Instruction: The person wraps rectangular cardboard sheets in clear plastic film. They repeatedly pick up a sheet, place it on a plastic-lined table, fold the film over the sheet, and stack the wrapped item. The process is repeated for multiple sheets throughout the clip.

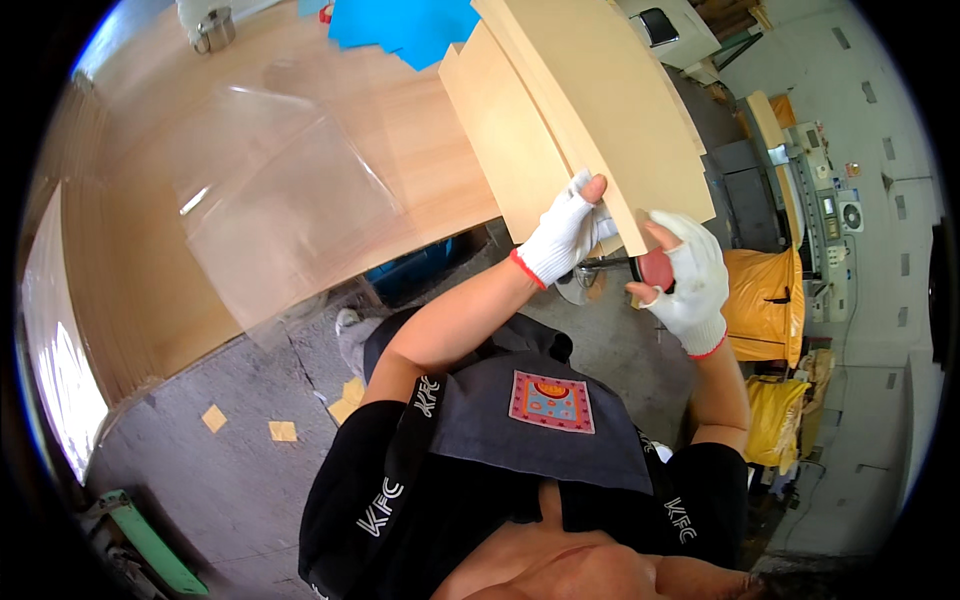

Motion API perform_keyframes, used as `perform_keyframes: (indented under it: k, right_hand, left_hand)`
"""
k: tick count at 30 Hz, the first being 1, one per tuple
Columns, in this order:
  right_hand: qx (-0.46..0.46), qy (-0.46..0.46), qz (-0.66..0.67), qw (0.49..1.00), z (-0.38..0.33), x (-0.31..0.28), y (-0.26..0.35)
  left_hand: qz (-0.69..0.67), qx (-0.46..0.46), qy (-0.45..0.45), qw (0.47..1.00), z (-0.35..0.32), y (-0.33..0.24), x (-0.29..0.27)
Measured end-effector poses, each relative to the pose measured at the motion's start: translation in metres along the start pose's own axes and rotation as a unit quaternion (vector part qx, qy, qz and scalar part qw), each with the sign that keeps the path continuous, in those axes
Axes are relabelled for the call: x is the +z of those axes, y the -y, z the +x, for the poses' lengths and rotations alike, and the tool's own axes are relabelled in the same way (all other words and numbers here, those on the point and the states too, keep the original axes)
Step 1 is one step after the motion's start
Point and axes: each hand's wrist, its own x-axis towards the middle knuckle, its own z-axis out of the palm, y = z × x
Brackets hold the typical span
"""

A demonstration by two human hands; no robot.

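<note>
A thick cream-coloured stack of boards or stiff sheets (610, 90) rises in front of me, its long edge turned toward my hands. My left hand (568, 232), in a white knit glove with a red cuff and a bare thumb tip, is closed on the stack's near edge. My right hand (695, 275), gloved alike with bare fingertips, is at the stack's near right corner, thumb and forefinger spread apart. Between them shows a red round part with a dark rim (655, 270); whether the hand touches it, I cannot tell.
Left of the stack, clear plastic sheets (300, 190) lie on a wooden tabletop (430, 150). Blue sheets (400, 25) and a metal cup (214, 30) are at the far side. Yellow bags (765, 305) stand at right. Paper scraps (283, 431) and a green bar (150, 540) are low left.
</note>
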Motion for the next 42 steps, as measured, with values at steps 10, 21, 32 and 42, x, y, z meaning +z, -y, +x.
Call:
perform_keyframes:
  k: [10, 21, 32, 42]
  right_hand:
    - [0.325, 0.081, 0.391, 0.857, -0.043, -0.006, 0.016]
    - [0.407, -0.119, 0.887, 0.183, -0.026, 0.019, 0.015]
    - [0.366, -0.199, 0.881, 0.225, -0.031, 0.075, -0.065]
    - [0.417, -0.213, 0.800, 0.374, -0.013, 0.066, -0.116]
  left_hand:
    - [-0.159, 0.014, 0.072, 0.984, 0.008, 0.009, 0.002]
    - [0.057, 0.070, -0.073, 0.993, -0.011, -0.013, 0.003]
    - [0.396, -0.248, -0.097, 0.879, 0.004, -0.122, 0.033]
    - [0.309, -0.190, -0.167, 0.917, -0.001, -0.138, -0.002]
